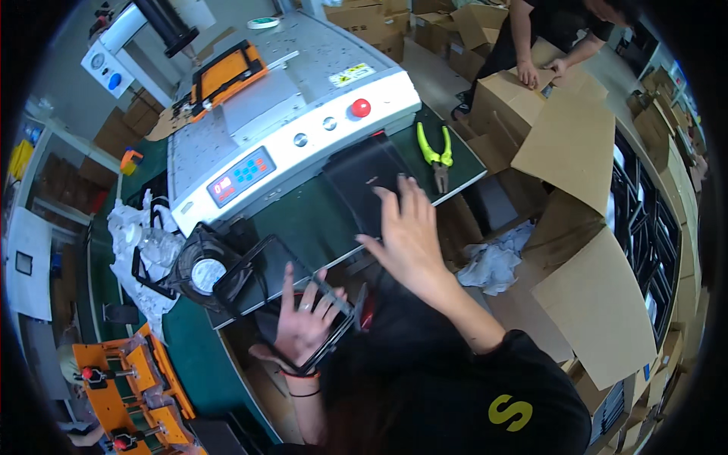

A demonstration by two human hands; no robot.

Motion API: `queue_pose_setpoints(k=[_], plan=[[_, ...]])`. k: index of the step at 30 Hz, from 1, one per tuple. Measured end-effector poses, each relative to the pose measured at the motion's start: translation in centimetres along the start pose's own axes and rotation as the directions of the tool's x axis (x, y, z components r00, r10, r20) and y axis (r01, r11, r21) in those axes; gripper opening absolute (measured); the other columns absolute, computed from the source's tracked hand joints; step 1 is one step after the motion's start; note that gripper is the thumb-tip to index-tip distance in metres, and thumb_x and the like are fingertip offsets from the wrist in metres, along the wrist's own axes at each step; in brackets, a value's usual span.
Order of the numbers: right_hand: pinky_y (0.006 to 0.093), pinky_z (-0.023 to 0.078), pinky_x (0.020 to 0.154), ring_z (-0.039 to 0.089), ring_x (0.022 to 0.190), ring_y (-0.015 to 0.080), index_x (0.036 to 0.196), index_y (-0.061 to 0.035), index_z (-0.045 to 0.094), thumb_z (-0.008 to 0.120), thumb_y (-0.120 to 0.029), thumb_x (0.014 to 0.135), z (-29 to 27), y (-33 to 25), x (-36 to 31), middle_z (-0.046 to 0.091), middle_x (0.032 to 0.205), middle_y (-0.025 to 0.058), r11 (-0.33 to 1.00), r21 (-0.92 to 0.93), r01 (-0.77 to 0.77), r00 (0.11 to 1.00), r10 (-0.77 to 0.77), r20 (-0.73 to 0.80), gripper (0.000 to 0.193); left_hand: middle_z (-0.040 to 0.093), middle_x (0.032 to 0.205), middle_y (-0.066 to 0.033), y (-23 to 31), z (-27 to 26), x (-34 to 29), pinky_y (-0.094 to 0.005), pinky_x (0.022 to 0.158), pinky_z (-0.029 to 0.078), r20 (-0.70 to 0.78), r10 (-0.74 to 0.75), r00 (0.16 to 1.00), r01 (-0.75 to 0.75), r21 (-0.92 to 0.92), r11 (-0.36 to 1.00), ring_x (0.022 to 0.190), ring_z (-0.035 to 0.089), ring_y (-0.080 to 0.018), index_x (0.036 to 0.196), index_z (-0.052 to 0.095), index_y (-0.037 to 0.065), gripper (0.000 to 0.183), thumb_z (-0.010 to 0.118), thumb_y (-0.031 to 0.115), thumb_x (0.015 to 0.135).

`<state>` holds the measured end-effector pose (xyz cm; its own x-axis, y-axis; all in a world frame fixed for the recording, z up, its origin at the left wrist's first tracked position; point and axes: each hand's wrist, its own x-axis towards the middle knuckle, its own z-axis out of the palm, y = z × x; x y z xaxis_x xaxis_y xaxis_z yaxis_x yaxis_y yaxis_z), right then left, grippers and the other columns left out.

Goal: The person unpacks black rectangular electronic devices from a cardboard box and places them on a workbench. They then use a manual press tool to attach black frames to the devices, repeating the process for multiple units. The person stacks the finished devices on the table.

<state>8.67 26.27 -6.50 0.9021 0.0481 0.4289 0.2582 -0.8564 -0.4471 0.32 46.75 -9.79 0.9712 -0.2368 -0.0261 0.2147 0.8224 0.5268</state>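
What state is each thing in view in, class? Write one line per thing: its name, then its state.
Left hand: open, palm up
Right hand: open, fingers extended
Frame: tilted, at the left hand
Pliers: lying down, handles spread
Display: lit, red
Red button: pressed or not, cannot tell
Near carton: open, flap out
White plastic: crumpled

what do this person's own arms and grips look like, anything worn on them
The left grip is gloveless, with an orange-red band and a thin dark band around its wrist. The right grip is gloveless too, its wrist without a band. A plain black sleeve ends near the right elbow; the left sleeve can't be made out.
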Motion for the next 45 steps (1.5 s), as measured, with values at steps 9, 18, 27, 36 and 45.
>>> queue_pose_setpoints(k=[9,18,27,36,45], plan=[[0.0507,0.028,0.103,0.031,0.125,0.0487,0.133,-0.0017,0.035,0.075,-0.028,0.072,-1.1,2.1,-0.8,0.031,0.134,0.0362,0.993,-0.043,-0.113,0.993,0.114,0.013,0.078,0.012,0.152,-0.0185,-0.5,1.9,3.4,-0.0484,0.110,0.028,0.209,0.031,0.977,-0.043,0.054,0.998,0.129,0.033,-0.0449,0.149,0.000,0.020,0.130,0.071,0.075,0.055],[0.0449,0.037,0.097,0.040,0.113,0.0421,0.124,-0.0057,0.050,0.077,-0.029,0.065,-5.5,1.6,-0.6,0.044,0.120,0.0285,0.988,0.100,-0.118,0.990,0.124,-0.060,0.068,0.013,0.152,-0.0160,-0.5,3.1,4.6,-0.0521,0.110,0.027,0.216,0.052,0.975,-0.069,0.069,0.995,0.129,0.034,-0.0437,0.149,0.001,0.020,0.129,0.061,0.083,0.054],[0.0466,0.033,0.099,0.038,0.115,0.0379,0.118,-0.0127,0.063,0.080,-0.032,0.055,-4.9,-5.9,-4.5,0.040,0.128,0.0240,0.879,0.463,0.113,0.988,-0.150,0.045,0.067,0.010,0.152,-0.0226,-2.6,2.8,5.1,-0.0468,0.112,0.023,0.141,0.280,0.950,-0.306,0.223,0.926,0.140,0.016,-0.0359,0.149,0.015,0.014,0.119,0.039,0.091,0.062],[0.0449,0.031,0.094,0.037,0.114,0.0379,0.118,-0.0144,0.063,0.079,-0.039,0.056,-2.8,-6.5,-5.0,0.040,0.128,0.0273,0.904,0.394,0.167,0.986,-0.162,-0.047,0.069,0.010,0.152,-0.0213,-2.4,3.1,5.6,-0.0432,0.111,0.025,0.266,0.330,0.906,-0.373,0.133,0.918,0.139,0.019,-0.0329,0.148,0.019,0.013,0.116,0.042,0.089,0.064],[0.0475,0.026,0.095,0.034,0.115,0.0396,0.121,-0.0152,0.061,0.077,-0.045,0.062,-2.7,-6.9,-5.8,0.035,0.131,0.0258,0.950,0.261,0.169,0.985,-0.169,-0.021,0.068,0.012,0.153,-0.0180,-3.5,1.0,5.8,-0.0417,0.109,0.029,0.219,0.245,0.944,-0.190,-0.244,0.951,0.137,0.022,-0.0318,0.148,0.018,0.013,0.085,0.044,0.064,0.086]])
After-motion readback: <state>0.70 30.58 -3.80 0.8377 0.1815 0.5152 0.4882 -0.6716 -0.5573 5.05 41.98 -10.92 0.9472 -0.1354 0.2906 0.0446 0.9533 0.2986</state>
